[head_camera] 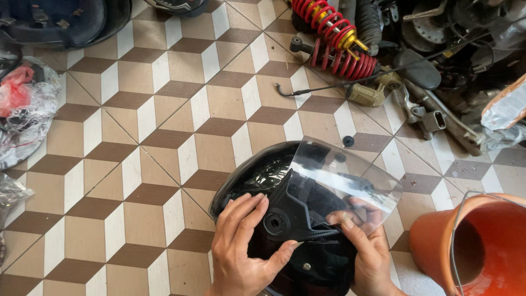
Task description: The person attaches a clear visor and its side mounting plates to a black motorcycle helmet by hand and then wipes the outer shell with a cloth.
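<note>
The black motorcycle helmet (pixel 279 214) lies on the tiled floor (pixel 137 181), and we steady it with our left hand (pixel 241 252), its grip open and flat on the shell, so our right hand (pixel 364 241) can pinch the clear visor (pixel 350 175) beside the pivot hole (pixel 275 222).

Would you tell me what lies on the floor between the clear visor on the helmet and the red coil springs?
In the head view, a small round black cap lies on the tiled floor between the clear visor and the red coil springs; otherwise bare tiles.

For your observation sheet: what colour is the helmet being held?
Glossy black helmet, with a clear visor; head view.
</note>
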